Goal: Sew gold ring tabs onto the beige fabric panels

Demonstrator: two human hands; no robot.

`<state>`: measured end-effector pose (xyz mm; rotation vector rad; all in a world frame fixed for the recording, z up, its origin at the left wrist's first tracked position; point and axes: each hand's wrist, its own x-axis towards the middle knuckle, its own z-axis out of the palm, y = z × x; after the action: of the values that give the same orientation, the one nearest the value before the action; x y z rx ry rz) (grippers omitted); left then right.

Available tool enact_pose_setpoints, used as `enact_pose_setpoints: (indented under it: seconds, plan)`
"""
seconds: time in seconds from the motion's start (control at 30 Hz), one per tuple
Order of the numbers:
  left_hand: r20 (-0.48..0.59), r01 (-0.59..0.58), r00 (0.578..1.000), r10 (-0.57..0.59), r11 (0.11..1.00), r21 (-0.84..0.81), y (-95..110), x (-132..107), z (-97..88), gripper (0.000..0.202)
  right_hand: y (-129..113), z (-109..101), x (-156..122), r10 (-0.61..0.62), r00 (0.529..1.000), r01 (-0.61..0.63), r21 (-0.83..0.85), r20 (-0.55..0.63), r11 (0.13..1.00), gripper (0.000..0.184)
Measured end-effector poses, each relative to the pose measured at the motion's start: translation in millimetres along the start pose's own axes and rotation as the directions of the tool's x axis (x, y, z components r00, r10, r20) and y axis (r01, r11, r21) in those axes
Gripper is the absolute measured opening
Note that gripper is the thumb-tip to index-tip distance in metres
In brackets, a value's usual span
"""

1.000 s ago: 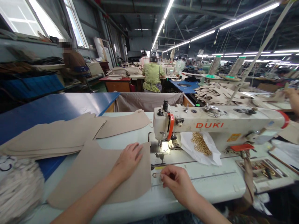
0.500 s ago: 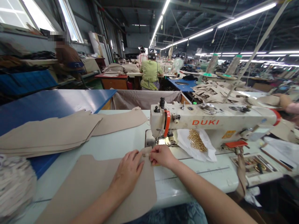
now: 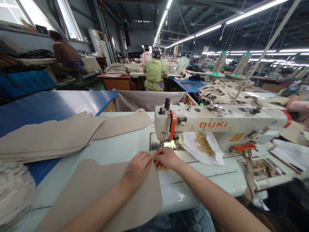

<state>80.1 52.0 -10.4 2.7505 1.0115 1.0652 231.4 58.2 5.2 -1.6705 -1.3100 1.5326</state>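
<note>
A large beige fabric piece [image 3: 101,190] lies flat on the pale sewing table, its upper right corner just before the sewing machine's needle area. My left hand [image 3: 138,168] rests on that corner, fingers closed and pinching at its edge. Right beside it, my right hand [image 3: 167,158] has thumb and fingers pinched at the same corner. The fingertips nearly meet and hide whatever small part lies between them. The white sewing machine [image 3: 217,117] stands directly behind my hands. Gold metal rings [image 3: 204,143] lie heaped on white paper [image 3: 218,158] under its arm.
Stacked beige pieces [image 3: 48,135] lie at left, partly over a blue table [image 3: 79,100]. A whitish bundle [image 3: 15,193] sits at the near left. A tool tray [image 3: 265,170] is at right. Co-workers sit farther off, one in a green shirt [image 3: 154,72].
My left hand has slid right and drawn its spread fingers together, up against my right hand's fingertips. A small gold fitting visible between the hands before is now covered. The fabric stays put.
</note>
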Motion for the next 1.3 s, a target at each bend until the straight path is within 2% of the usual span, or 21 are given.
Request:
enact_pose_setpoints:
  seconds: [0.23,0.33,0.4,0.5,0.57,0.67,0.83,0.97,1.3]
  plan:
    - [-0.010,0.000,1.000,0.000,0.999,-0.035,0,0,4.1,0.020,0,-1,3,-0.024,1.000,0.026,-0.119,0.015,0.993,0.025]
    - [0.002,-0.002,1.000,0.002,0.999,-0.042,0,1,3.9,0.020,3,-1,1,-0.101,0.995,0.097,-0.222,-0.009,0.970,0.023]
    - [0.013,-0.001,1.000,0.001,0.999,-0.041,-1,2,3.7,0.020,6,-3,-4,-0.196,0.979,0.171,-0.315,-0.052,0.934,0.020]
    - [0.024,0.006,1.000,-0.005,0.999,-0.042,-1,3,3.3,0.019,12,-7,-17,-0.388,0.917,0.300,-0.480,-0.093,0.824,0.015]
    - [0.023,0.013,1.000,-0.012,0.998,-0.054,-2,3,3.2,0.017,17,-11,-26,-0.497,0.866,0.379,-0.574,-0.057,0.726,0.014]
    - [0.017,0.033,0.999,-0.032,0.996,-0.078,-2,3,3.3,0.017,25,-15,-33,-0.590,0.806,0.463,-0.669,0.045,0.582,0.016]
    - [0.020,0.046,0.999,-0.045,0.995,-0.091,-3,3,3.9,0.017,32,-15,-30,-0.710,0.670,0.463,-0.870,0.216,0.173,0.015]
    - [0.029,0.060,0.998,-0.057,0.994,-0.096,-3,3,4.4,0.019,34,-15,-29,-0.731,0.637,0.453,-0.886,0.245,0.097,0.014]
    - [0.057,0.055,0.997,-0.048,0.992,-0.111,-4,4,3.7,0.018,28,-25,-36,-0.700,0.623,0.504,-0.863,0.349,0.018,0.013]
